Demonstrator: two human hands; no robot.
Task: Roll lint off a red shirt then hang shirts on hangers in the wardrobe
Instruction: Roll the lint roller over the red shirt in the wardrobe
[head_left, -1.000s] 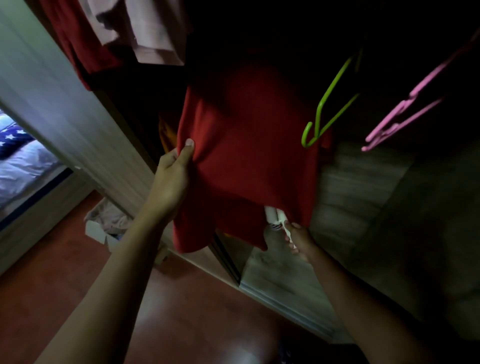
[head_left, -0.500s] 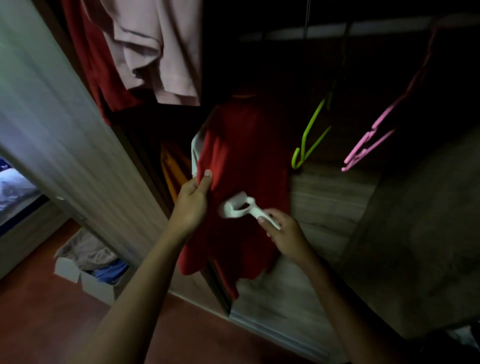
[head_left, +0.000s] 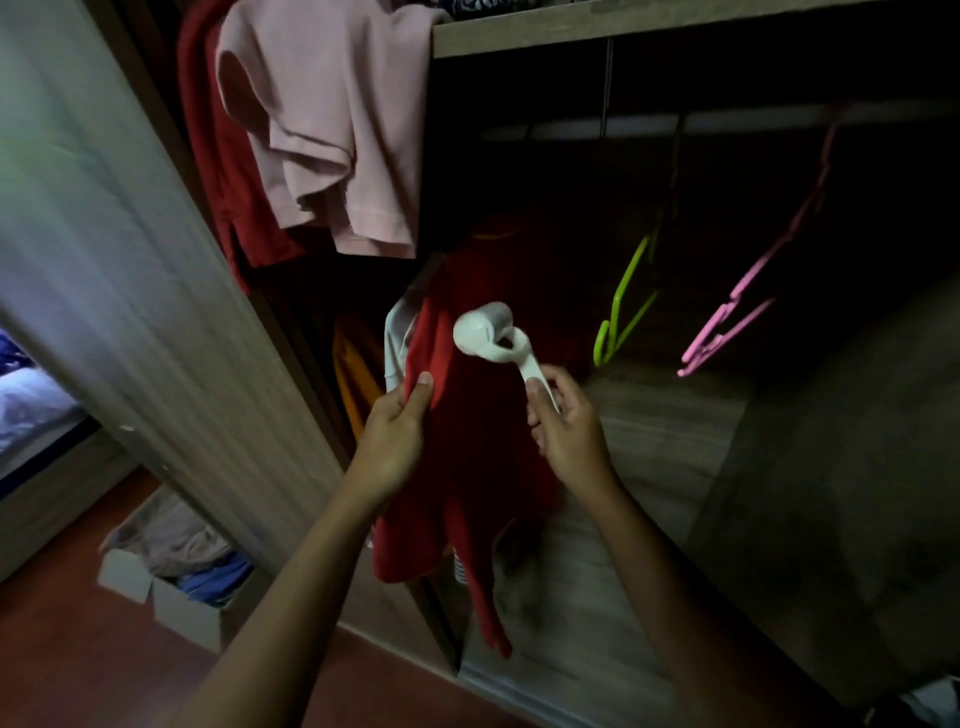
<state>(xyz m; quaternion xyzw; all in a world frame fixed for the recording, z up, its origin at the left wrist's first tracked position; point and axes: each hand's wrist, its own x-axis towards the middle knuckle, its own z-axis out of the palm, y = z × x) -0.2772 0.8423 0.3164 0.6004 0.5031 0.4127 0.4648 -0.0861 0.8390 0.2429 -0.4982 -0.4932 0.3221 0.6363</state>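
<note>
- Faces an open wardrobe (head_left: 675, 21) in dim light, with both bare forearms reaching forward.
- Pinches the left edge of the red shirt (head_left: 483, 431) with the left hand (head_left: 389, 441): thumb pressed on the front of the cloth, fingers curled behind it, clamped on the fabric.
- Grips the white lint roller (head_left: 493, 338) by its handle with the right hand (head_left: 571, 431), fingers wrapped round the lower end of the handle and thumb laid along its front.
- Holds the roller's drum above and to the left of the right fingers, in front of the shirt's chest; cannot tell whether drum and cloth touch.
- Has the red shirt hanging between the two sets of fingers, its top lost in the dark above them and its hem trailing down past both wrists, in front of the wardrobe's pale bottom board (head_left: 649, 447).
- Shows a white strip (head_left: 397, 338) just above the left fingers at the shirt's edge; cannot tell whether hanger or trim.
- Has an orange garment (head_left: 353, 374) just left of the left fingers, deeper inside.
- Has a green hanger (head_left: 623, 317) and a pink hanger (head_left: 737, 317) right of the right fingers and higher, both bare and apart from the shirt, under the rail (head_left: 753, 122).
- Has a pink shirt (head_left: 337, 130) and a second red garment (head_left: 218, 182) draped high above the left fingers.
- Has the wardrobe door (head_left: 130, 260) left of the left fingers and, lower, a cardboard box (head_left: 171, 603) of clothes on the reddish floor (head_left: 62, 665).
</note>
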